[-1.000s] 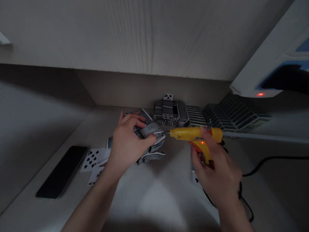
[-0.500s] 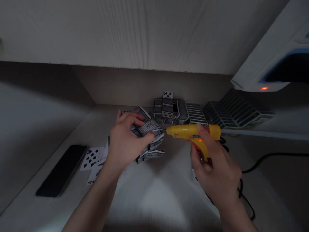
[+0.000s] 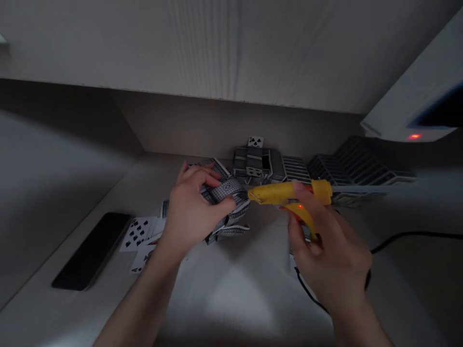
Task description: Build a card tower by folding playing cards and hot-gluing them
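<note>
My left hand (image 3: 197,207) is closed on a model built of bent playing cards (image 3: 226,190), its patterned card backs facing out. Thumb and fingers pinch its upper part; the palm hides much of its left side. In my right hand (image 3: 327,246) is a yellow hot glue gun (image 3: 275,193), its small red light lit and a glue stick (image 3: 356,189) jutting from its rear. The gun's nozzle meets the right edge of the card model; whether it touches, I cannot tell. Several loose playing cards (image 3: 137,234) lie left of my left wrist.
A black phone (image 3: 92,250) lies at the left. Behind my hands stand another folded-card model (image 3: 256,164) and rows of stacked cards (image 3: 347,164). A black cable (image 3: 415,234) runs off right. A white device with a red light (image 3: 414,130) juts in at upper right, and a wooden panel (image 3: 202,53) overhangs the back.
My view has shifted slightly. The rear of the glue gun has lifted a little, its nozzle staying at the card model's right edge. My left hand keeps the same hold.
</note>
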{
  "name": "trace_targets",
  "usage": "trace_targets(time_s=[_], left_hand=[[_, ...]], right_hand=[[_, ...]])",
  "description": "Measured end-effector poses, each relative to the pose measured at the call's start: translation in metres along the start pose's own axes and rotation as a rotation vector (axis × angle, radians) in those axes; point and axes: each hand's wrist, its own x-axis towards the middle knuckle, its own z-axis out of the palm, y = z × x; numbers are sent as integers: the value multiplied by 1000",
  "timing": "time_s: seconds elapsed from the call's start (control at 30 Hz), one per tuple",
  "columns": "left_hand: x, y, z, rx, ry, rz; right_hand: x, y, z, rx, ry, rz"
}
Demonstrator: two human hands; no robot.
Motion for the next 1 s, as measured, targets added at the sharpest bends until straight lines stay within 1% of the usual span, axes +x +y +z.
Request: trace_targets(time_s=[0.17, 0.23, 0.47, 0.77, 1.0], left_hand=[[0, 0, 0, -10, -6, 23], [0, 0, -1, -9, -8, 21], [0, -1, -1, -18, -8, -4], [0, -1, 1, -26, 20, -5], [0, -2, 0, -26, -15, -18]], right_hand=[[3, -3, 0, -59, -29, 6], [3, -5, 1, -66, -19, 3], [0, -4, 6, -1, -4, 18], [-5, 0, 11, -9, 15, -21], [-6, 0, 13, 15, 31, -51]])
